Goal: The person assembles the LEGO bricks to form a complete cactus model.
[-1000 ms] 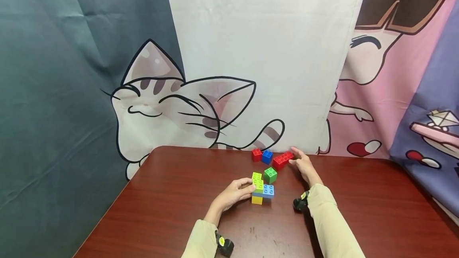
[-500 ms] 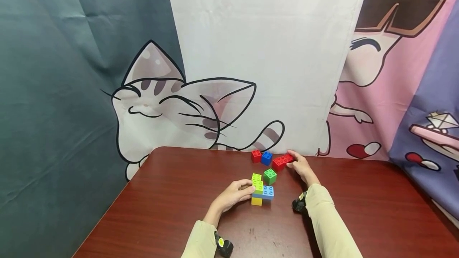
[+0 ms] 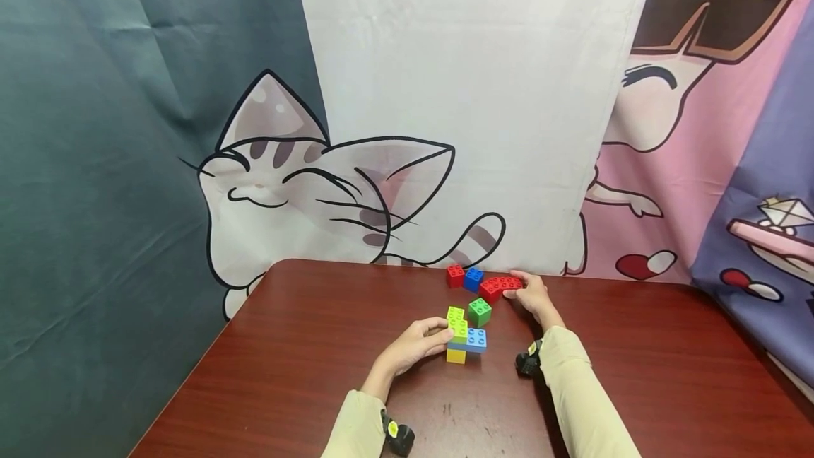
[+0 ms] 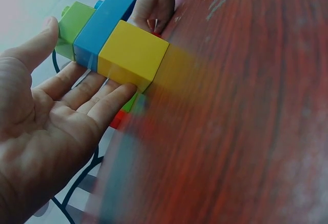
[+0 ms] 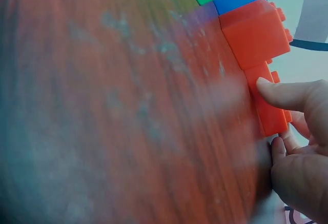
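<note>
left hand [image 3: 412, 345] lay beside the block stack [image 3: 463, 336], fingers straight and relaxed, tips touching the yellow block [image 4: 132, 55] at the bottom; thumb near the lime block [image 4: 77, 26]. stack stood on the bench [image 3: 305, 366] mid-front: yellow under, light blue block [image 3: 475, 339] across it, lime on top. right hand [image 3: 531, 295] pinched the long red block [image 3: 499, 285] at its right end, index on top, thumb at the end, other fingers curled; block sat on the bench near the far edge. just left of it a dark blue block [image 3: 473, 278] and a small red block [image 3: 454, 275], side by side. green block [image 3: 480, 311] stood between the stack and the long red one. cartoon cat curtain [image 3: 318, 189] hung behind.
</note>
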A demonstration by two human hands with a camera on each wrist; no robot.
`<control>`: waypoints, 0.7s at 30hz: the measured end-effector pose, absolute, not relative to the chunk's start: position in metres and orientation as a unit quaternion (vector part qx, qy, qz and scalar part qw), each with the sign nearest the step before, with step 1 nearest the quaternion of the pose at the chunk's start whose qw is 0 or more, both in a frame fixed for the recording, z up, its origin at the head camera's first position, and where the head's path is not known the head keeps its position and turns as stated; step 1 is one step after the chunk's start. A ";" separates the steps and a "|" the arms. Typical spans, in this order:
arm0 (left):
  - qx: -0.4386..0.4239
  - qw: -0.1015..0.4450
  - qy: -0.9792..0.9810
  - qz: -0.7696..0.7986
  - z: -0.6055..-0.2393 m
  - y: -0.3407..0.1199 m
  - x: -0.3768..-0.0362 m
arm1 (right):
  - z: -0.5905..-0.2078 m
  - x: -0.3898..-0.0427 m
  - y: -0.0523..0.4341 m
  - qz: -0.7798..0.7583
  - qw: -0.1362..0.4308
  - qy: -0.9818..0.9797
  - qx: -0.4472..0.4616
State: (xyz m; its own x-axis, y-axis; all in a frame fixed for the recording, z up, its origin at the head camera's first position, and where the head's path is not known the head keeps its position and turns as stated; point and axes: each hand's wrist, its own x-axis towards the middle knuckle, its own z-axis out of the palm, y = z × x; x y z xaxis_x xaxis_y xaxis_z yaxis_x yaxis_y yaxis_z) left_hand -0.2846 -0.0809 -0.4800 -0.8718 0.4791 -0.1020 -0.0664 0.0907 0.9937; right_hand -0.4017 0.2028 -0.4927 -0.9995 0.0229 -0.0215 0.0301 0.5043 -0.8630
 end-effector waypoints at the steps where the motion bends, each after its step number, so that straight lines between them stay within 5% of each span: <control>1: 0.147 0.208 0.707 0.659 -0.480 -0.081 -0.284 | -0.494 -0.401 0.203 -0.496 0.002 0.868 0.017; 21: 0.148 0.204 0.712 0.655 -0.478 -0.081 -0.283 | -0.500 -0.395 0.206 -0.523 -0.030 0.851 0.040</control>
